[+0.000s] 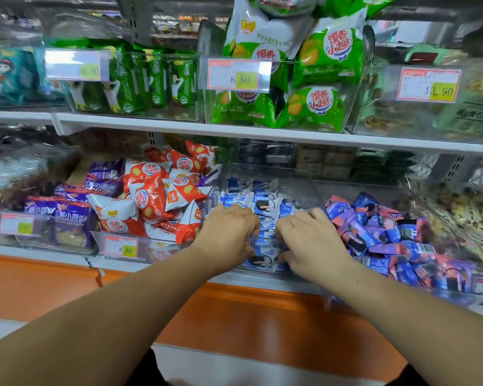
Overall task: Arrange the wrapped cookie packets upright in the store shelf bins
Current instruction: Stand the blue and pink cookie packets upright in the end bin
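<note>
In the head view, both bare forearms reach forward from the bottom edge to the lower shelf, and the two hands meet over the front of the clear middle bin (pixel 290 176). The blue-and-white cookie packets (pixel 262 201) fill this bin in a loose heap, some leaning, some lying flat, and they lie directly beneath and between the hands. The left hand (pixel 229 235) is palm down with its fingers curled tightly into the front packets, gripping the ones at its fingertips. The right hand (pixel 310 240) sits just beside it, also palm down, fingers bent and thumb tucked under, pinching packets at the front wall of the bin; the fingertips of both hands are partly hidden among the wrappers. More packets of the same kind lie behind the knuckles, toward the back of the bin. To the left stands a bin of red-and-white snack bags (pixel 156 196) with a price tag (pixel 122 247) on its front, and to the right a bin of purple and pink packets (pixel 388 232). On the shelf above, green bags (pixel 321 59) stand stacked in another clear bin.
</note>
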Tool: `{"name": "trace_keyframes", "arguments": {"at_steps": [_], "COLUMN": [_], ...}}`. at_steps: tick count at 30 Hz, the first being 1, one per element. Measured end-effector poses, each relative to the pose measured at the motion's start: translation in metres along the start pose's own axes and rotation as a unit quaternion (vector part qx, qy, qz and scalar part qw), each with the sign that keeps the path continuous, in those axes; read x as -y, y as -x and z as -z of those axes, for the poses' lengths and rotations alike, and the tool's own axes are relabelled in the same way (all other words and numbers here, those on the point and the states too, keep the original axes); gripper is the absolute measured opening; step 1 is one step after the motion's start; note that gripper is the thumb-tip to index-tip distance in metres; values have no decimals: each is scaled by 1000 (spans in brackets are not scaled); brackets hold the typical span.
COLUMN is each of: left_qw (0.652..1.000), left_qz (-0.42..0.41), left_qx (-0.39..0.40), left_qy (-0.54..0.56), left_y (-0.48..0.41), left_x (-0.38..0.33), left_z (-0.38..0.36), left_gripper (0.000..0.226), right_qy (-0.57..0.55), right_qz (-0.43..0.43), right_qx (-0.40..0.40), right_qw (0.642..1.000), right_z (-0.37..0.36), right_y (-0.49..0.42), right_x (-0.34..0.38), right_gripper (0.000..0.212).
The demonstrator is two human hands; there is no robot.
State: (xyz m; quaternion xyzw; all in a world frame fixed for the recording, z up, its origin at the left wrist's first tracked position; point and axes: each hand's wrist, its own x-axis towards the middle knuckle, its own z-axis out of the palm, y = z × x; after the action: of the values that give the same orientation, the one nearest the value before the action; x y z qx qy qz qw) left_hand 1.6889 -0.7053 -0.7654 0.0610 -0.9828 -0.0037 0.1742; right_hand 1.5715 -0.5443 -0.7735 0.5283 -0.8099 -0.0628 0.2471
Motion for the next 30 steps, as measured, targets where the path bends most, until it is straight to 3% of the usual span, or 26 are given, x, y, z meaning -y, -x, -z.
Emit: {"name": "trace_keyframes", "arguments": {"at_steps": [5,10,14,16,21,25,30], "left_qw": [999,993,993,993,997,982,973], "left_qz": [-15,-29,-46,-35,-24,-30,-108], "left_qx": [28,63,80,85,4,-28,-23], "left_qy": [-30,-94,-79,-70,71,184,202], "left_y": [0,2,3,3,-17,-51,-83], "left_x": [-3,-15,-14,-17,-36,-70,-101], "left_z": [-2,-7,-1,2,17,12,-13], "left_gripper": [26,31,33,41,31,18,29], "right_qy": [4,18,-5,-60,-226,-272,-246], "right_qz": [-27,-13,-18,-24,-60,-101,-120], "right_qx": [60,113,118,91,1,57,108], "right_qw": [998,993,993,994,972,955,956], "right_z": [-1,3,10,17,29,39,39], "right_y": [-1,2,4,7,28,45,54], "right_x": [5,6,5,-2,-25,-66,-135], "right_gripper": [46,15,35,34,35,54,38]}}
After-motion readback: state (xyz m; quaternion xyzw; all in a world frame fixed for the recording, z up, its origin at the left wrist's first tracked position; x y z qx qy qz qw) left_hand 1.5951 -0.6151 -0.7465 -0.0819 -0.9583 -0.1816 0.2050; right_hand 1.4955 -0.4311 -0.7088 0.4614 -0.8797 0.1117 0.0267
